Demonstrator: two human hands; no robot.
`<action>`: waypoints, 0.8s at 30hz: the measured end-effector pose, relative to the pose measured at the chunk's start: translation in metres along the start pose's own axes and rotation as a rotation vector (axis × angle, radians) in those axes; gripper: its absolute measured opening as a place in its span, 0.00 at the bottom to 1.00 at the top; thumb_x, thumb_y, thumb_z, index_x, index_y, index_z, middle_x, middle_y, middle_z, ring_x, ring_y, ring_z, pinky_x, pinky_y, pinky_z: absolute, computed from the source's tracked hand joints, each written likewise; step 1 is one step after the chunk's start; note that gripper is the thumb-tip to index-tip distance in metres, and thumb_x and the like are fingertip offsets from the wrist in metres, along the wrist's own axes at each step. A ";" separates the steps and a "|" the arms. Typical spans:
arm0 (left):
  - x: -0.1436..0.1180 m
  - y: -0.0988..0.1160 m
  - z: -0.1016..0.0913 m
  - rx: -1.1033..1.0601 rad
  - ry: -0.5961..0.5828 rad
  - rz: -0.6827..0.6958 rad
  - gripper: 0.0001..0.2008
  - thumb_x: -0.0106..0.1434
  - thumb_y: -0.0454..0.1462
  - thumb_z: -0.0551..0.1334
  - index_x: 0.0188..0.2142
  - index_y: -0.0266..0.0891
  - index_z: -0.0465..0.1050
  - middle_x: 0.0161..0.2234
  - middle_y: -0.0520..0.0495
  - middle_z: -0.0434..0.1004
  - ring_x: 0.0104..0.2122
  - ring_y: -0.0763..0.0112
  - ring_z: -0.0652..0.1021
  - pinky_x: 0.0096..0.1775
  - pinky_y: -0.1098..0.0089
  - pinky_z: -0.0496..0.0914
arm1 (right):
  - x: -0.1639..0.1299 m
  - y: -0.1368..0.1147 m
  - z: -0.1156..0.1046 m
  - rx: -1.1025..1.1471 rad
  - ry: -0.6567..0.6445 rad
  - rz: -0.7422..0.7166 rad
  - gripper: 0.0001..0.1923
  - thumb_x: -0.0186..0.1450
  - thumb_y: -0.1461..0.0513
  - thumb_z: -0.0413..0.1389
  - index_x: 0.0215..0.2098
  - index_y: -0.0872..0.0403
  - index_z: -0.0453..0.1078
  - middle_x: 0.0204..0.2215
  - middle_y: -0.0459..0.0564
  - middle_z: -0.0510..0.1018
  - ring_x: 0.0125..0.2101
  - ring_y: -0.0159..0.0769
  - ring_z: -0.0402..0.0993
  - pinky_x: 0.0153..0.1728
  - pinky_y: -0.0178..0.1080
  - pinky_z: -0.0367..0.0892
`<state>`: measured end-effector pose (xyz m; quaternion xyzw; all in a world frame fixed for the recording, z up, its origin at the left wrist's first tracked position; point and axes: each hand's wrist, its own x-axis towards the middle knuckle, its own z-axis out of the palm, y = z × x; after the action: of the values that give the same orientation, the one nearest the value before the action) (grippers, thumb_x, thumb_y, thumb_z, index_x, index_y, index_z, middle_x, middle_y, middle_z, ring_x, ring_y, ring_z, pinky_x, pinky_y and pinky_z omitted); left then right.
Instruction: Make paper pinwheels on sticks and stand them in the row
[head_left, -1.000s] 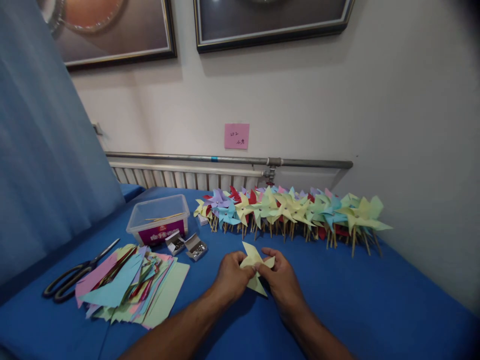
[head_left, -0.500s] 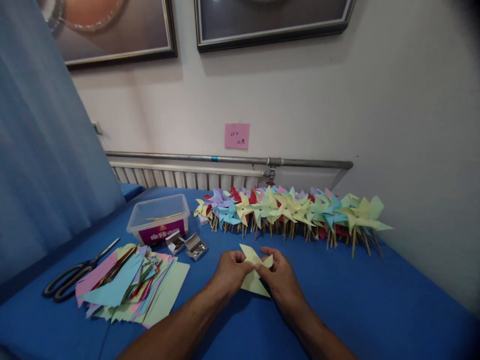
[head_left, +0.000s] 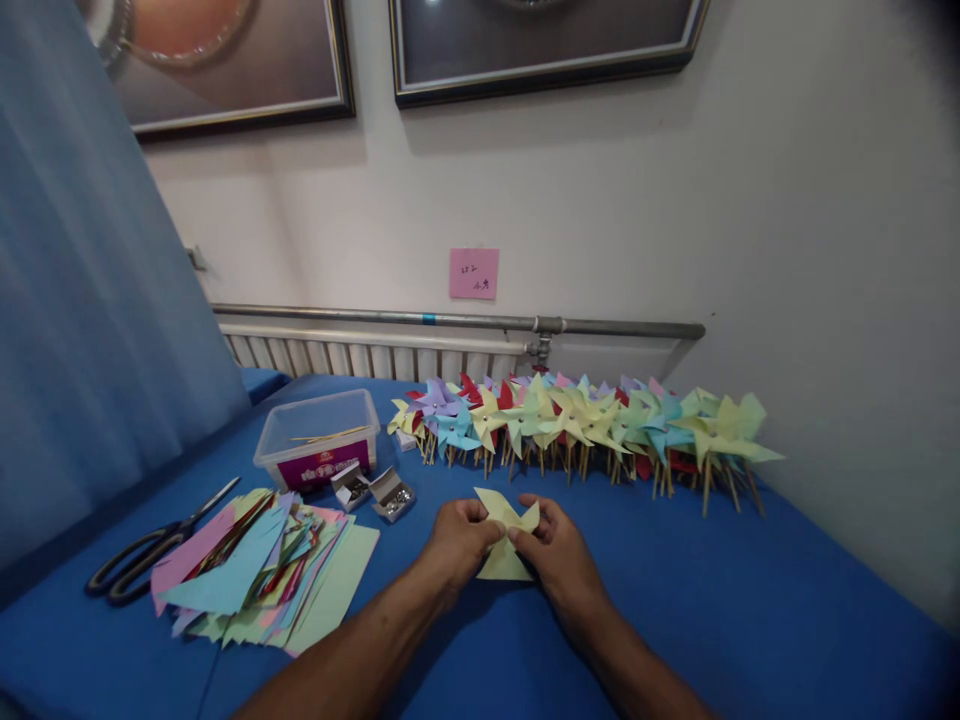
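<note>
Pinching from both sides, the left hand (head_left: 459, 545) and the right hand (head_left: 556, 548) close their fingertips on a pale yellow paper piece (head_left: 504, 540) with folded points, held just above the blue table (head_left: 750, 600) at lower centre of the head view. The one view shows it all.

As a judgement, the thin paper could crease or tear if the thumbs press too hard where the points meet at the middle, and a loosened pinch would let the folded points spring back flat. A sweeping forearm could also scatter the stack of coloured paper sheets (head_left: 262, 575) at lower left, which lies near the left arm.

Counted: one pair of scissors (head_left: 154, 545) at far left, one clear plastic box (head_left: 316, 435) with thin sticks inside, and two small open boxes (head_left: 373, 490) just beside it; their contents are too small to tell. The row of finished pinwheels (head_left: 585, 425) along the wall at centre right overlaps too much to count exactly; there are a couple of dozen at least. One pink note (head_left: 473, 273) is stuck on the wall, and two framed pictures (head_left: 547, 45) hang along the top edge.
</note>
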<state>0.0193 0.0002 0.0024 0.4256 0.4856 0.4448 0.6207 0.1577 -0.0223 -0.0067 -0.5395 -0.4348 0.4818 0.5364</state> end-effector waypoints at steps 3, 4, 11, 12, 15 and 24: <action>0.002 0.000 -0.001 0.037 -0.016 -0.012 0.09 0.43 0.35 0.69 0.20 0.38 0.68 0.16 0.54 0.69 0.17 0.76 0.66 0.23 0.73 0.59 | 0.000 0.000 0.000 0.012 0.000 -0.006 0.32 0.48 0.56 0.64 0.51 0.54 0.66 0.28 0.47 0.83 0.26 0.41 0.78 0.27 0.39 0.70; 0.002 -0.001 -0.002 0.047 -0.020 -0.018 0.09 0.43 0.35 0.69 0.20 0.37 0.69 0.16 0.54 0.70 0.17 0.76 0.67 0.23 0.73 0.59 | -0.001 -0.001 -0.001 0.009 -0.014 -0.008 0.32 0.49 0.57 0.64 0.51 0.55 0.66 0.29 0.47 0.83 0.26 0.41 0.78 0.27 0.39 0.70; 0.003 -0.001 -0.005 -0.009 -0.037 -0.040 0.09 0.43 0.35 0.70 0.24 0.35 0.72 0.19 0.50 0.75 0.19 0.73 0.71 0.25 0.71 0.64 | -0.006 -0.011 -0.001 -0.002 -0.078 -0.027 0.34 0.51 0.56 0.63 0.55 0.54 0.64 0.31 0.48 0.82 0.31 0.43 0.79 0.31 0.40 0.70; 0.002 -0.001 -0.005 -0.049 -0.021 -0.049 0.10 0.42 0.35 0.70 0.24 0.35 0.72 0.20 0.49 0.75 0.19 0.72 0.71 0.25 0.71 0.65 | -0.006 -0.010 -0.001 0.009 -0.086 -0.036 0.35 0.52 0.55 0.63 0.57 0.54 0.63 0.32 0.48 0.82 0.32 0.43 0.79 0.32 0.40 0.71; 0.002 0.002 -0.005 -0.173 0.030 -0.072 0.10 0.43 0.34 0.70 0.25 0.35 0.71 0.20 0.48 0.75 0.19 0.70 0.73 0.26 0.70 0.66 | -0.010 -0.010 0.000 -0.026 -0.108 -0.124 0.40 0.55 0.56 0.61 0.64 0.54 0.58 0.35 0.49 0.81 0.33 0.40 0.78 0.35 0.41 0.72; -0.002 0.012 -0.005 -0.329 0.090 -0.020 0.10 0.44 0.31 0.68 0.22 0.38 0.65 0.18 0.52 0.70 0.19 0.74 0.71 0.25 0.73 0.65 | -0.028 -0.009 0.003 -0.472 -0.159 -0.482 0.16 0.61 0.63 0.59 0.47 0.47 0.74 0.46 0.50 0.79 0.49 0.45 0.75 0.52 0.44 0.68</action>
<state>0.0120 0.0012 0.0133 0.2929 0.4376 0.5305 0.6642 0.1506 -0.0485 0.0038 -0.4912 -0.6896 0.2679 0.4597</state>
